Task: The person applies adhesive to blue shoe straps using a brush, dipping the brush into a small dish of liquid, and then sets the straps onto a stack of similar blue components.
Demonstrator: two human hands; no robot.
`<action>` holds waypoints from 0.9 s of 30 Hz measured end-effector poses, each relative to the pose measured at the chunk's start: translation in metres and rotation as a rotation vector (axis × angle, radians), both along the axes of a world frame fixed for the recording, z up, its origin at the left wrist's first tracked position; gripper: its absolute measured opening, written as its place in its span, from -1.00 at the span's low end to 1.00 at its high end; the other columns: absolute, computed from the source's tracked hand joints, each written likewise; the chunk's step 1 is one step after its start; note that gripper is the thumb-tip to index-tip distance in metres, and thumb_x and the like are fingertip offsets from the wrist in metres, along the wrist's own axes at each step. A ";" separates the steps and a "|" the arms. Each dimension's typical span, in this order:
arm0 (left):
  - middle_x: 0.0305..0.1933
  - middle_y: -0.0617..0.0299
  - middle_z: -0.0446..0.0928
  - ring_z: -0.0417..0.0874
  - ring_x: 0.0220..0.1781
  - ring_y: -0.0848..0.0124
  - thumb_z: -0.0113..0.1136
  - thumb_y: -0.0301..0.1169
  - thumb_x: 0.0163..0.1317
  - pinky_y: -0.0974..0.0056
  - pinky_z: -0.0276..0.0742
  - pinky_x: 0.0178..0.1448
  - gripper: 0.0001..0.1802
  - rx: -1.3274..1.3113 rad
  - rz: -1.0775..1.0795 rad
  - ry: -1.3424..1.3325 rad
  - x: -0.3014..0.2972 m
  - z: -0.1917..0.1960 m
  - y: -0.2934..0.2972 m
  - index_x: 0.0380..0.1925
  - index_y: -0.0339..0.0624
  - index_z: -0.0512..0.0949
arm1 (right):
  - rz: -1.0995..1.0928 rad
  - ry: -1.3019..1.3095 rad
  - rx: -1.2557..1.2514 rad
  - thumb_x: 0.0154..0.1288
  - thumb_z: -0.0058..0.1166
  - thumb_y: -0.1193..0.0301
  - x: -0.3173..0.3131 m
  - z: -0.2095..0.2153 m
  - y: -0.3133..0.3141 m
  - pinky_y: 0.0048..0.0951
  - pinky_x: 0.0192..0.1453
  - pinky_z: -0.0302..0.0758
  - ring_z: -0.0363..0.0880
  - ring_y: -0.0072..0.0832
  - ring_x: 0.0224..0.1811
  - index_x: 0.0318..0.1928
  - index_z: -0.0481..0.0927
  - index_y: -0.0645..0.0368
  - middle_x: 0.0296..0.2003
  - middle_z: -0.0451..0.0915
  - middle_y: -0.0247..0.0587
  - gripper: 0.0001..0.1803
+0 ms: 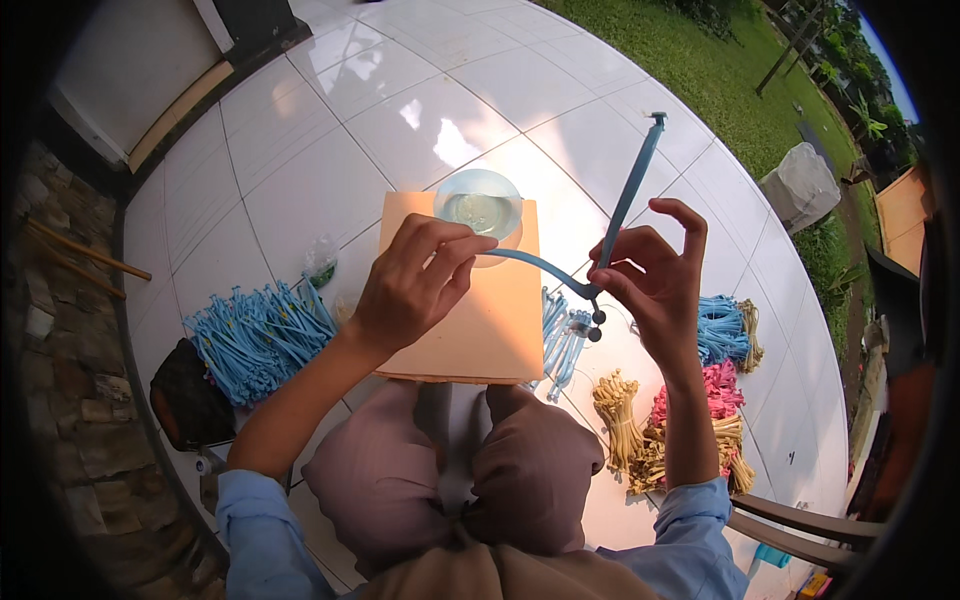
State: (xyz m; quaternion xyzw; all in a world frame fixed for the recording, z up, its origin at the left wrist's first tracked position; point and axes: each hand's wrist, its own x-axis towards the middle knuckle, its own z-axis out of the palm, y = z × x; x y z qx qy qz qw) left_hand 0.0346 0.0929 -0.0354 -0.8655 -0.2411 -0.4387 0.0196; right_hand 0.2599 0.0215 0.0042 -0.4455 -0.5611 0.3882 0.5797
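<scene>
My left hand (415,285) pinches one end of a long, thin blue plastic strip (628,195). The strip bends in a V, and my right hand (650,275) grips it at the bend, with its other arm sticking up and away. Both hands hover over a flat orange board (490,325) that rests on my knees. A clear round bowl of pale liquid (480,207) stands at the board's far edge, just past my left fingers.
A heap of blue strips (255,335) lies on the white tiles at my left. More blue pieces (562,335) sit beside the board. Bundles in blue (722,328), pink (705,390) and tan (625,425) lie at my right. Grass borders the tiles.
</scene>
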 end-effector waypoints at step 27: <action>-0.66 -0.01 0.42 0.48 -0.56 0.05 -0.16 -0.38 0.24 0.11 0.40 -0.32 -0.79 -0.328 0.133 0.188 -0.050 0.094 -0.096 -0.45 -0.28 0.38 | 0.376 0.342 0.164 0.24 0.04 0.36 -0.046 0.057 -0.046 -0.16 0.19 0.39 0.39 -0.05 0.13 0.33 -0.09 0.20 0.00 0.46 0.11 -0.23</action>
